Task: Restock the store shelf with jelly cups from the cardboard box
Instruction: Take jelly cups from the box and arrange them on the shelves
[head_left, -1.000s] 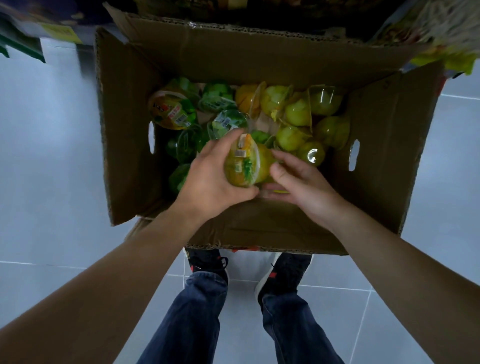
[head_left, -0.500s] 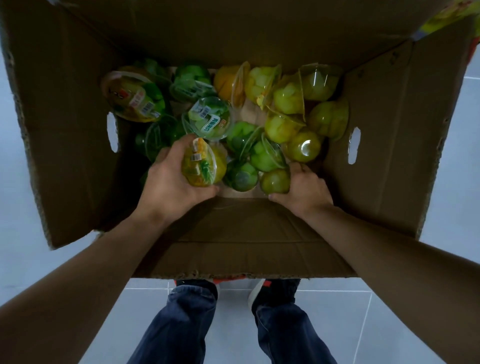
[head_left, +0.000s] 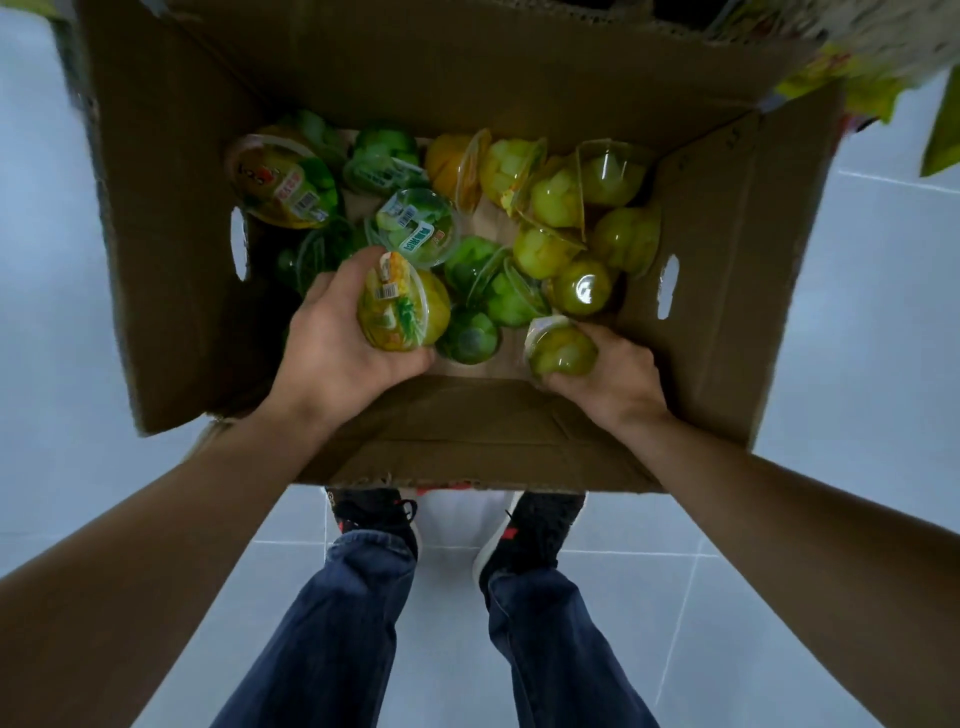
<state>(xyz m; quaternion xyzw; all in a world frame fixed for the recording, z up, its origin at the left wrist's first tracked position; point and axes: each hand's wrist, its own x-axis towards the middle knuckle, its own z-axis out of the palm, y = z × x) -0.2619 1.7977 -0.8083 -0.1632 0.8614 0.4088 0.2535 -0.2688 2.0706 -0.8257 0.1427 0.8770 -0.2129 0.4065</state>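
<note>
Right now I am gripping one jelly cup in each hand inside the cardboard box (head_left: 171, 291), which is filling the upper half of the frame. My left hand (head_left: 332, 343) is wrapping around a yellow pineapple jelly cup (head_left: 402, 306) at centre frame, its printed lid facing up toward me; the thumb is curling under the cup's lower edge and the other fingers are closing over its far side. My right hand (head_left: 608, 371) is clutching a yellow-green jelly cup (head_left: 561, 348) at centre right, with the fingers curled beneath it and the cup sitting at their tips, tilted with its lid to the upper left. To do this step well, I am judging that both cups want lifting straight up, clear of the loose pile of green and yellow jelly cups (head_left: 519, 234) crowding just above them, without squeezing the thin clear walls. The shelf edge at upper right is too blurred to read.
</note>
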